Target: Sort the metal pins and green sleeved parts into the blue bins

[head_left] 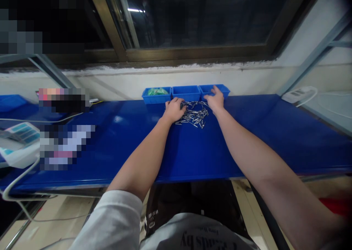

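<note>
A loose heap of thin silvery metal pins (195, 117) lies on the blue tabletop in front of three small blue bins. My left hand (175, 110) rests palm down at the heap's left edge, fingers apart and touching the pins. Behind the heap on the right, my right hand (216, 99) is raised with its fingers spread, in front of the right bin (226, 91). Nothing shows in its grasp. Green-and-white material (158, 92) sits in the left bin (148, 100). The middle bin (186, 95) stands between the two others.
The blue table (132, 140) runs along a wall under a window. On the left are a white device with teal panels (20, 142), cables and another blue bin (11, 101). A white power strip (299, 94) lies at the right by a grey metal frame post (316, 57).
</note>
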The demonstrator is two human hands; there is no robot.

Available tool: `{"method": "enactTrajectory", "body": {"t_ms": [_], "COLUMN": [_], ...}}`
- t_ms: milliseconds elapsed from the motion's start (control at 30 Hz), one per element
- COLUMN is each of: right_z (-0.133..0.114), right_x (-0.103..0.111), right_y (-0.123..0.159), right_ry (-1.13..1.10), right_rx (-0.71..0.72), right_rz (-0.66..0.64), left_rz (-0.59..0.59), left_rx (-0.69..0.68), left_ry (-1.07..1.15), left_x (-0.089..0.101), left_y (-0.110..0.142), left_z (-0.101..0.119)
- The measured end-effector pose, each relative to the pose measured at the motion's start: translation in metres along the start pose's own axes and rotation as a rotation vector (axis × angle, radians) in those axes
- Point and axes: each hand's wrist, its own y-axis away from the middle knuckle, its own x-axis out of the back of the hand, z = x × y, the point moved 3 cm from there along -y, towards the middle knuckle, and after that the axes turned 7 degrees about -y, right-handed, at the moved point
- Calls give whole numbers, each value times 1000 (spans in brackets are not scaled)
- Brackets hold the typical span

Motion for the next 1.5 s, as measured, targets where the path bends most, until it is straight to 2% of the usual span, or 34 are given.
{"method": "enactTrajectory", "body": {"t_ms": [67, 167, 367, 433, 533, 833, 1133, 1333, 1500], "right_z": [-2, -11, -27, -28, -28, -29, -37, -41, -38], "right_x": [-2, -6, -27, -33, -38, -39, -36, -35, -37], "right_y": [2, 9, 33, 39, 43, 46, 47, 45, 46], "right_ry": [8, 91, 324, 406, 466, 470, 293, 161, -23], "right_rx": [18, 133, 365, 402, 410, 408, 415, 360, 249], "right_rz": [-12, -86, -467, -578, -665, -668, -609, -548, -522], "left_rz": [-14, -29, -25, -23, -20, -20, 22, 15, 16], "left_rx": [2, 7, -9, -9, -9, -20, -114, -132, -127], "left_ry": [-9, -17, -21, -20, -22, -14, 55, 51, 33], "left_x": [0, 1, -1, -1, -1, -2, 2, -1, -1], "left_y": [0, 1, 0, 0, 0, 0, 0, -2, -3], "left_z": [1, 1, 0, 0, 0, 0, 4, 3, 2]}}
